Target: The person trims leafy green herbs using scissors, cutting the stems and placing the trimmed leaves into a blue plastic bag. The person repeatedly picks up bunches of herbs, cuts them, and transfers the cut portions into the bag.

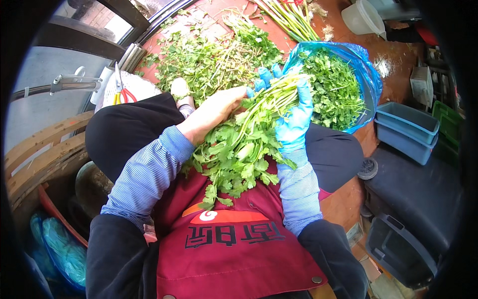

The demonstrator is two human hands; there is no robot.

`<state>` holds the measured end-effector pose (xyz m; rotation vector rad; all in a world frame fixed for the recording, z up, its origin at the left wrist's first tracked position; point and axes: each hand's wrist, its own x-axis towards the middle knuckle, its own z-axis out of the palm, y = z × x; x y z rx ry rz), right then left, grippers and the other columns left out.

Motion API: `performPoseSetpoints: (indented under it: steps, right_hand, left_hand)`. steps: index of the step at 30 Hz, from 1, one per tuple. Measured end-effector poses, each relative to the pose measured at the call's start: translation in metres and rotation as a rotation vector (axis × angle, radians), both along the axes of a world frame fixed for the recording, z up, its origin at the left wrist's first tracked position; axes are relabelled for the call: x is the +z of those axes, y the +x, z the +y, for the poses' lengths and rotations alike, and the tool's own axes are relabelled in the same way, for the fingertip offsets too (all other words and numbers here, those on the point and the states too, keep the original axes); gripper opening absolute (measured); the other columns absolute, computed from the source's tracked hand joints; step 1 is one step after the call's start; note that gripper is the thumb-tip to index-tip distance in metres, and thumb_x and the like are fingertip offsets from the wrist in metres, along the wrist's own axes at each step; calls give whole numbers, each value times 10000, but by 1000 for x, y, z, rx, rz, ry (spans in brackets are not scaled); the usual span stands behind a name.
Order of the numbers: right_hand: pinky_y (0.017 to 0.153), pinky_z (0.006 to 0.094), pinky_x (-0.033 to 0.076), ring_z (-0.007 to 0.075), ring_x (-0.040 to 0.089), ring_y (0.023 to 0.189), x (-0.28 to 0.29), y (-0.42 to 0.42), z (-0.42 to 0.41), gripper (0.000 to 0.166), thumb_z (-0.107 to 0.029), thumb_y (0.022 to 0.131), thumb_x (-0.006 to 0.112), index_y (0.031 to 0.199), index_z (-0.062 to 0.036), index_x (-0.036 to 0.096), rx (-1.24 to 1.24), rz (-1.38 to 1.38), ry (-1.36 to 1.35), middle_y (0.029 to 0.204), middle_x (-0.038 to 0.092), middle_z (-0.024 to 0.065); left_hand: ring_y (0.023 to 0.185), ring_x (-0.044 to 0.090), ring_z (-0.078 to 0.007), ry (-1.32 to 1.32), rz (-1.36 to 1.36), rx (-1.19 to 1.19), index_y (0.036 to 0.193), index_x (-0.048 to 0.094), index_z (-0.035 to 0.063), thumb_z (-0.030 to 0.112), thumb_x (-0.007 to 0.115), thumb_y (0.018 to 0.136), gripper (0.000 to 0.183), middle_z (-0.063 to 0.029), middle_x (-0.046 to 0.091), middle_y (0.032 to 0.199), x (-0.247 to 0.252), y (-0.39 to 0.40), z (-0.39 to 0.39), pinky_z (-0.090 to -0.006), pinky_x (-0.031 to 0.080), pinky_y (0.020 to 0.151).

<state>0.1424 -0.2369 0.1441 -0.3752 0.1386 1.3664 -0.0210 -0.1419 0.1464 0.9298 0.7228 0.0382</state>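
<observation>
A bunch of leafy herb that looks like coriander (246, 145) lies across my hands above my lap, stems pointing away and leaves hanging towards me. My right hand (293, 123), in a blue glove, holds it by the stems. Its thumb lies along the right side, and its gloved fingers show past the left side. My bare left hand (214, 108) rests against the left edge of the bunch; its thumb and fingertips are partly hidden by stems and leaves. Just beyond my right hand, a blue plastic bag (369, 71) stands open, filled with cut green herbs (332, 89).
Loose leaves and stems (209, 59) are heaped on the red floor, with long green onions (289, 18) behind. Red-and-yellow-handled scissors (121, 88) lie on a white bag (142, 84) at left. Stacked blue-grey tubs (407, 127) and a white bucket (362, 18) stand at right.
</observation>
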Motion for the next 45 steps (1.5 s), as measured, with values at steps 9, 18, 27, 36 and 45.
performPoseSetpoints:
  steps: [9,18,27,36,45]
  right_hand:
    - [1030,543,364,398,514,1173,3,0,0,606,-397,917,532,1343,18,420,6,-123,-68,1305,496,266]
    - [1044,538,352,416,431,1267,9,-3,1,543,-357,928,510,1274,61,483,120,-76,-52,1352,451,278]
    - [868,552,514,398,628,995,7,-15,2,483,-295,907,569,1202,83,513,205,-38,-161,1140,599,277]
    - [949,444,469,333,601,1060,10,-15,4,561,-371,924,529,1228,100,511,278,2,-88,1176,589,255]
    - [836,419,547,297,664,897,5,-17,7,325,-204,911,573,1090,67,576,36,-179,-189,1005,658,217]
  left_hand:
    - [730,511,-45,224,14,38,1022,656,43,264,541,952,259,-1,594,873,-14,1,2,-200,451,734]
    - [677,547,-73,370,25,62,1007,692,22,301,529,963,325,1,578,827,19,-7,38,-231,471,639]
    - [880,543,-126,840,43,-6,1071,683,23,253,564,941,290,-41,569,898,2,1,33,-265,422,795]
    - [884,558,-91,891,5,311,1014,618,0,146,626,901,185,-22,599,940,1,2,23,-243,460,786]
    - [736,494,-47,572,-59,100,792,597,25,90,641,837,90,35,545,786,19,2,20,-198,396,681]
